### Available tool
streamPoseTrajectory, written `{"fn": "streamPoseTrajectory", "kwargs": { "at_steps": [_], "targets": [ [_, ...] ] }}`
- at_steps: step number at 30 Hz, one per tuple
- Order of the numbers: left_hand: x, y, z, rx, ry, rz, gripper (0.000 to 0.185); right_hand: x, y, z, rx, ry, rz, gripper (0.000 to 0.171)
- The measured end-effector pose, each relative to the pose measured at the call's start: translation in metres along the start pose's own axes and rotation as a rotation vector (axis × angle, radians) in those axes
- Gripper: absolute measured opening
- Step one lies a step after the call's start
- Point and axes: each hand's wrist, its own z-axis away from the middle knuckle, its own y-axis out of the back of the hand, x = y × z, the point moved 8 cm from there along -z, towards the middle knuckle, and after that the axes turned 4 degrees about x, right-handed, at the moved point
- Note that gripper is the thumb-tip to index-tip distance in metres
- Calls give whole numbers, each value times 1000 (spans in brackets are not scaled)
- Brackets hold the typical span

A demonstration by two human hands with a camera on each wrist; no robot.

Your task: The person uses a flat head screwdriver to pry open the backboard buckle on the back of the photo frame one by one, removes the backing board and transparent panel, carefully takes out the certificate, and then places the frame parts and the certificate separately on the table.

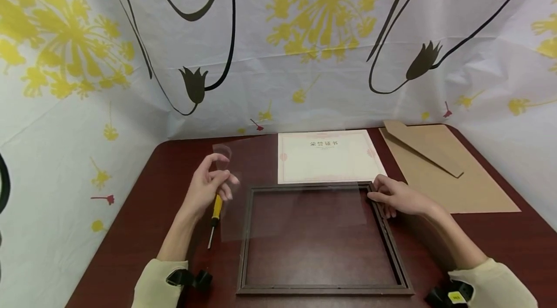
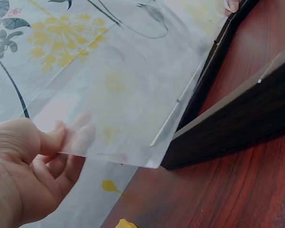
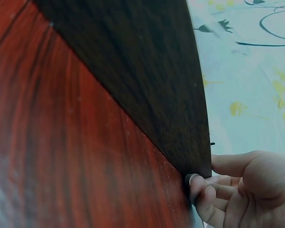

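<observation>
Clear acrylic sheet [image 1: 278,201], pinched at its far-left corner by left hand [image 1: 209,187], tilted over dark wooden picture frame [image 1: 324,290]. Right hand [image 1: 398,197], fingers curled, steadying the frame's far-right corner and probably the sheet's edge. Seating step under way; lowering the pane squarely into the recess next. Screwdriver [image 1: 214,218], certificate [image 1: 328,157], backing board [image 1: 452,172] nearby.

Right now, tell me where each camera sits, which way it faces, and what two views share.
Head: worn on the head, looking forward and down at the table; both forearms, left hand and right hand show.
Left wrist: at the left hand, facing the clear sheet that its fingers pinch, beside the frame.
Right wrist: low at the right hand, facing along the frame's outer edge; fingertips at its corner.
Shared: all views show the dark wooden frame.
</observation>
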Motion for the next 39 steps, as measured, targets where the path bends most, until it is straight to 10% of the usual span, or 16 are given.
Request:
{"fn": "streamPoseTrajectory", "kwargs": {
  "at_steps": [19, 39],
  "targets": [
    [30, 56, -2, 456, -293, -27, 25, 5, 3, 3, 6, -22, -15, 24],
    [29, 122, 14, 770, -264, -93, 36, 2, 0, -2, -11, -16, -25, 25]
  ]
}}
